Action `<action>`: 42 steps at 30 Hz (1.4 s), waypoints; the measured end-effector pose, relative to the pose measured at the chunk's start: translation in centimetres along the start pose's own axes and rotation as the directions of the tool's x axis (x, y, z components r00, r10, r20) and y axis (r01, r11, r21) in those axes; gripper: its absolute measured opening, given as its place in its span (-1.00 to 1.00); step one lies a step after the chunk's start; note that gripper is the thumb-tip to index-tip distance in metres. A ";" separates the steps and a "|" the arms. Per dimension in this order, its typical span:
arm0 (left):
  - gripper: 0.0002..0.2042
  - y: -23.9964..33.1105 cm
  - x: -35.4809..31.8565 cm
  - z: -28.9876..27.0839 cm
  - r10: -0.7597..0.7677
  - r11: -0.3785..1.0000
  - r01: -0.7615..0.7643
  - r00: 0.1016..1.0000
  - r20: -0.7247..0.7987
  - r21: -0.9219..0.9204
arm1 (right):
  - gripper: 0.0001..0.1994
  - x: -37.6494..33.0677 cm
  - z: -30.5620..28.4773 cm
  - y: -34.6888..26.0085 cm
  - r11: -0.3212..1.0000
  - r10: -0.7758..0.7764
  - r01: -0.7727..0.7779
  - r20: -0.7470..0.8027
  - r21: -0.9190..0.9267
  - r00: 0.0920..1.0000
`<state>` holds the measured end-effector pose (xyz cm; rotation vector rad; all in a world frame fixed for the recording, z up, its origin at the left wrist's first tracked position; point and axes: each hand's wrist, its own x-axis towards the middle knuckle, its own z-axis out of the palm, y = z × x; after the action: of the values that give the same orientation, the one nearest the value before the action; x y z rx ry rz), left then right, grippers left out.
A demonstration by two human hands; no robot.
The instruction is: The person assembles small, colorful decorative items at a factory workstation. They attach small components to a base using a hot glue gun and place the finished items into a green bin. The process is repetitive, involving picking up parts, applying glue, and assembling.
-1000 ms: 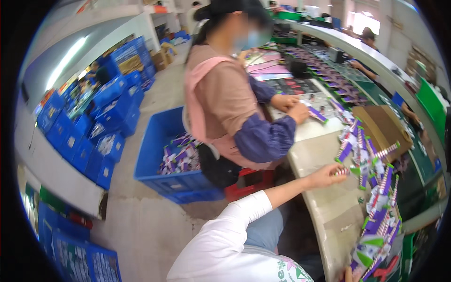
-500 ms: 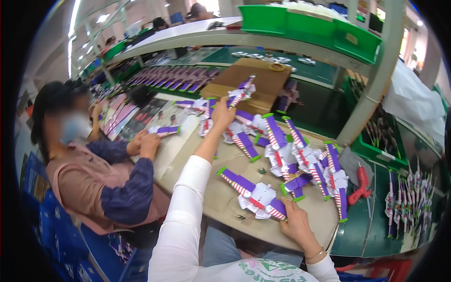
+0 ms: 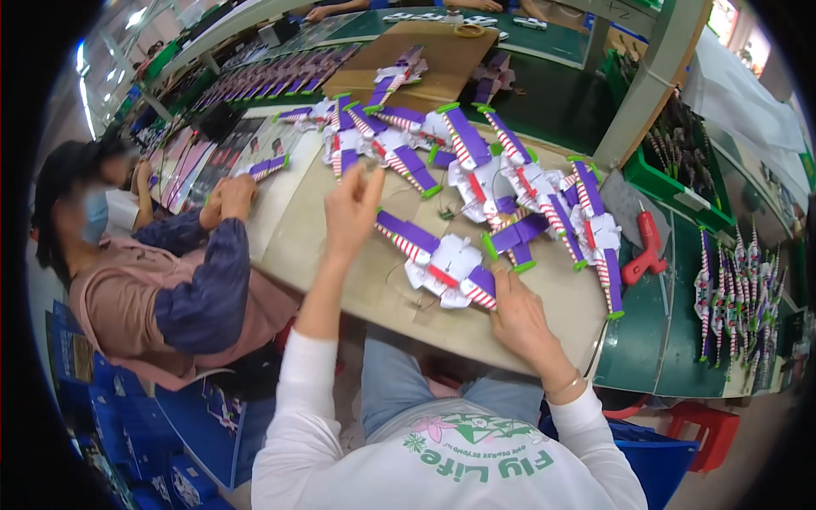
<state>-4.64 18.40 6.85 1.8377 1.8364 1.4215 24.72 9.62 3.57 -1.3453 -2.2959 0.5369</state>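
Note:
My right hand (image 3: 523, 323) grips the right wing tip of a toy spaceship (image 3: 455, 263), white in the middle with purple, red-and-white striped wings. That toy lies on the beige worktop near me, with a thin wire beside it. My left hand (image 3: 350, 212) is above the worktop by the toy's left wing, its fingers loosely curled and slightly blurred. I see nothing between those fingers. Similar toy spaceships (image 3: 480, 183) lie in an overlapping heap just beyond. Another toy spaceship (image 3: 397, 78) rests at the cardboard's front edge.
A co-worker (image 3: 170, 280) sits at the left, hands around a similar toy. At the right are a red glue gun (image 3: 648, 246), a row of toys (image 3: 739, 293) and a green bin (image 3: 680, 191). A shelf post (image 3: 642, 93) stands behind the heap; brown cardboard (image 3: 408, 51) lies beyond.
My left hand let go of the toy spaceship at the cardboard and came back toward me. My right hand stays on the near toy's wing. The whole view has tilted downward.

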 end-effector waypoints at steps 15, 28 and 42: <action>-0.61 -0.7 -11.6 3.3 0.157 0.856 0.021 0.941 0.299 -0.516 | -0.44 -0.7 1.1 -2.0 0.853 -0.300 0.316 0.105 -0.416 0.948; -0.73 3.3 -18.7 2.4 0.566 0.810 -0.567 0.823 0.056 0.151 | -0.36 -0.9 2.5 0.2 0.900 -0.219 0.208 0.013 -0.383 0.976; -0.78 3.6 -16.4 2.0 0.246 0.886 -0.211 0.969 0.033 -0.413 | -0.25 -1.2 -0.1 -3.3 0.694 -0.560 0.451 -0.028 -0.561 0.828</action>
<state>2.80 4.64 0.40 1.8980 1.1924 1.6244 22.93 7.03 5.25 -0.8204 -2.5858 -0.4439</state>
